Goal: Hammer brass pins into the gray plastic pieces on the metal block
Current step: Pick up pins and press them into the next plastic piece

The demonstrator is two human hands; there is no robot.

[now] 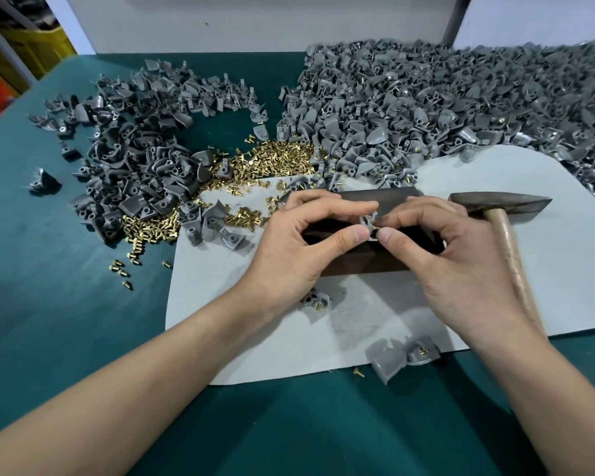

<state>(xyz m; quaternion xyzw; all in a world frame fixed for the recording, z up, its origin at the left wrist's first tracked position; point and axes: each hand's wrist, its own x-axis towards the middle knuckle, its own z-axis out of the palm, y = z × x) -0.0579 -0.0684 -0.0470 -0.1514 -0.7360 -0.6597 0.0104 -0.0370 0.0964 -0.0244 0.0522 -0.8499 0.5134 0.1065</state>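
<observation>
Forearms reach in. L hand (303,242) pinches gray piece (366,219), R hand (454,255) pinches brass pin (377,229). Both sit btwn curled fingertips, over metal block (358,266). Hammer (498,202) lies beside R hand.

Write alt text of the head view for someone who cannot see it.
The left hand holds a gray plastic piece over a dark metal block while the right hand pinches a brass pin to it; a hammer lies alongside.
</observation>
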